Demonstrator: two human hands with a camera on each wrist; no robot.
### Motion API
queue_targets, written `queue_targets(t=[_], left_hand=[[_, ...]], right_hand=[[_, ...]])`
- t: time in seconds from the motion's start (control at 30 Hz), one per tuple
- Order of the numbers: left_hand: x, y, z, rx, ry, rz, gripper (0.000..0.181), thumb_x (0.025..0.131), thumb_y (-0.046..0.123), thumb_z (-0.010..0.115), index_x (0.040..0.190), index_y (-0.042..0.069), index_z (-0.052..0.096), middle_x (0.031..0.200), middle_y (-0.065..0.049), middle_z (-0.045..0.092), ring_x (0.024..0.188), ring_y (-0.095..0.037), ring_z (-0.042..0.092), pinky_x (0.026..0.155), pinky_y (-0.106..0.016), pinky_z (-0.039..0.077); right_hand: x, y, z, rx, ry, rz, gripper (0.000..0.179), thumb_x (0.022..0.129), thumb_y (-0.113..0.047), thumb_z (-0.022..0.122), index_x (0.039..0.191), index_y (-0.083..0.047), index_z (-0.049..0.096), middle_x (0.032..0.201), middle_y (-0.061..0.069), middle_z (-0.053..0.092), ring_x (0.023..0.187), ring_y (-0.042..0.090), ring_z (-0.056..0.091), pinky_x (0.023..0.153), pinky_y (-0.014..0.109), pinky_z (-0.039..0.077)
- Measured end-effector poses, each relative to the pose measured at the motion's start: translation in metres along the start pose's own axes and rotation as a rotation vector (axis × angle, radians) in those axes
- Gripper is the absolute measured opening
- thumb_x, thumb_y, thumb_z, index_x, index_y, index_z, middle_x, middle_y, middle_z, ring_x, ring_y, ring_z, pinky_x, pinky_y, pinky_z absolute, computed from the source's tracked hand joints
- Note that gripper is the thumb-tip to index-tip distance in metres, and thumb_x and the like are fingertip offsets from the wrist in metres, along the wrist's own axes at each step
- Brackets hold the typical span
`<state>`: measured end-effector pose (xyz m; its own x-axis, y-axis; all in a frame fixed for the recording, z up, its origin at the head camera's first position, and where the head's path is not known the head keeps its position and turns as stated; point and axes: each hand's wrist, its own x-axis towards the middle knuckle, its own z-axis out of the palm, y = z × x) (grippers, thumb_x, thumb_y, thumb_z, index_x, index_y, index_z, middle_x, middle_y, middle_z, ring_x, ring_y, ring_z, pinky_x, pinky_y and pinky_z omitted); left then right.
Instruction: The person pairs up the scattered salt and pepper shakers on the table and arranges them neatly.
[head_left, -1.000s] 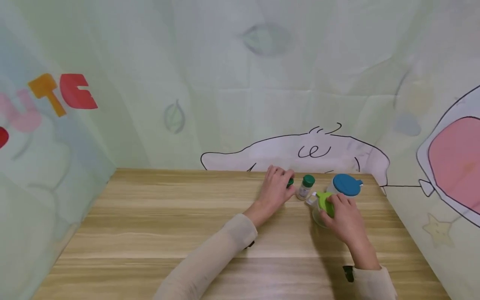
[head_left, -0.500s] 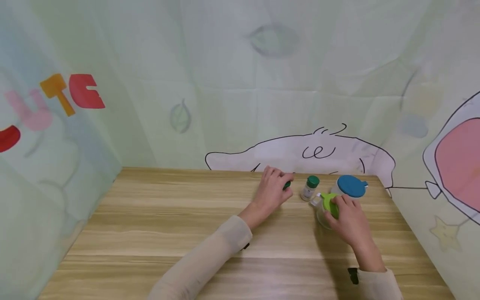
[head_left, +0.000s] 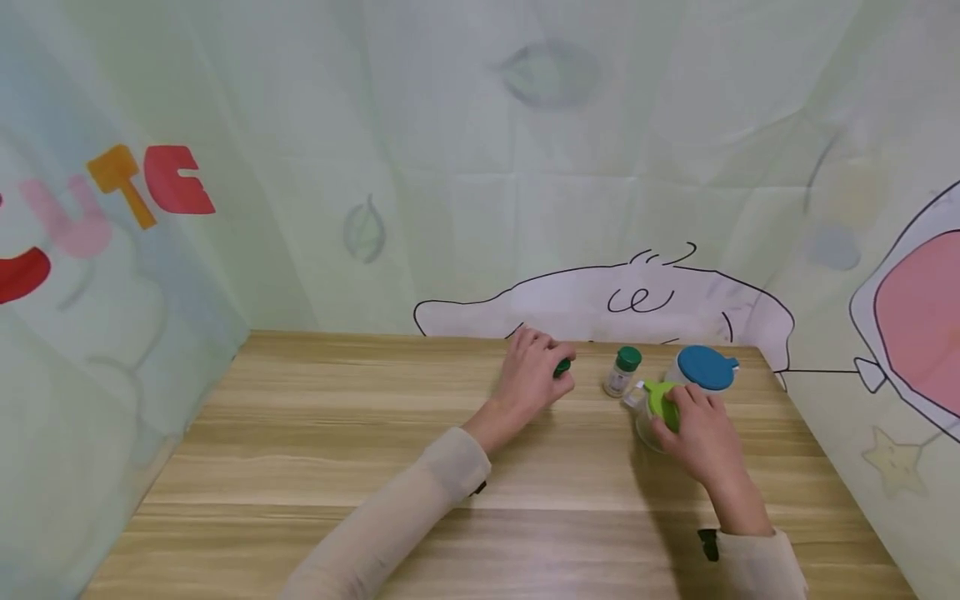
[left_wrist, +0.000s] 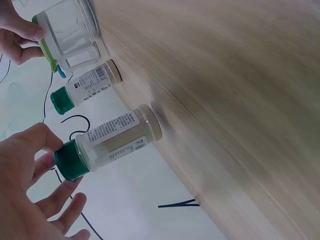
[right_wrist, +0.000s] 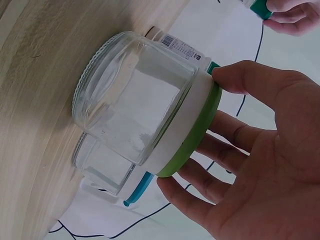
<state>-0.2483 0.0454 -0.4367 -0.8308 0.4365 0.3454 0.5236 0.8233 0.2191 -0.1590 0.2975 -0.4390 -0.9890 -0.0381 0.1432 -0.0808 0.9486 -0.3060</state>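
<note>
My left hand (head_left: 528, 371) pinches the green cap of a clear spice bottle (left_wrist: 117, 141) between thumb and fingers. The bottle holds beige powder, bears printed labels, and stands close to the tabletop's back edge; in the head view the hand hides most of it. A second green-capped spice bottle (head_left: 622, 373) stands just to its right. My right hand (head_left: 701, 433) grips the rim of the light green lid on a glass jar (right_wrist: 137, 95), thumb on one side and fingers on the other. That jar looks see-through with nothing inside, its base down on the wood.
Behind the green-lidded jar stands another glass jar with a blue lid (head_left: 705, 368). All of these sit at the back right of a wood-grain table (head_left: 360, 417). A printed cloth backdrop (head_left: 450, 208) rises along the table's back and sides.
My left hand has shifted left with its spice bottle, widening the gap to the second bottle. The right hand keeps its grip on the green lid. The head view has turned slightly left.
</note>
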Motion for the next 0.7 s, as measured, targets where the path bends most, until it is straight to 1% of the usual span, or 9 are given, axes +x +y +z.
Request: queue_targets(t=[0.13, 0.27, 0.47, 0.7], left_hand=[[-0.004, -0.006, -0.003, 0.01, -0.004, -0.004, 0.025, 0.094, 0.024, 0.072, 0.119, 0.026, 0.078, 0.121, 0.001, 0.075, 0.12, -0.023, 0.057, 0.125, -0.046, 0.032], [-0.009, -0.012, -0.004, 0.002, -0.002, 0.001, 0.025, 0.094, 0.023, 0.072, 0.118, 0.025, 0.078, 0.121, 0.0, 0.075, 0.117, -0.024, 0.057, 0.122, -0.044, 0.034], [-0.016, -0.021, -0.008, -0.01, 0.016, 0.004, 0.024, 0.094, 0.021, 0.072, 0.116, 0.025, 0.079, 0.12, 0.0, 0.076, 0.116, -0.025, 0.058, 0.119, -0.043, 0.037], [-0.024, -0.031, -0.016, -0.015, 0.013, -0.029, 0.024, 0.094, 0.022, 0.073, 0.117, 0.025, 0.079, 0.122, -0.002, 0.075, 0.119, -0.026, 0.058, 0.121, -0.045, 0.036]], right_hand=[[0.001, 0.0, 0.0, -0.001, -0.002, 0.0, 0.043, 0.096, -0.023, 0.072, 0.124, 0.009, 0.062, 0.125, 0.029, 0.059, 0.103, 0.045, 0.05, 0.076, 0.054, 0.048], [0.001, 0.001, 0.0, -0.002, -0.01, 0.006, 0.043, 0.097, -0.023, 0.072, 0.124, 0.009, 0.062, 0.126, 0.029, 0.058, 0.105, 0.046, 0.05, 0.077, 0.056, 0.048], [0.0, 0.001, 0.0, 0.004, -0.019, 0.014, 0.042, 0.097, -0.023, 0.071, 0.124, 0.008, 0.061, 0.126, 0.029, 0.057, 0.106, 0.047, 0.049, 0.078, 0.056, 0.048], [0.001, 0.0, 0.0, 0.01, -0.012, 0.006, 0.042, 0.097, -0.022, 0.071, 0.123, 0.009, 0.061, 0.124, 0.028, 0.057, 0.106, 0.048, 0.049, 0.078, 0.057, 0.048]])
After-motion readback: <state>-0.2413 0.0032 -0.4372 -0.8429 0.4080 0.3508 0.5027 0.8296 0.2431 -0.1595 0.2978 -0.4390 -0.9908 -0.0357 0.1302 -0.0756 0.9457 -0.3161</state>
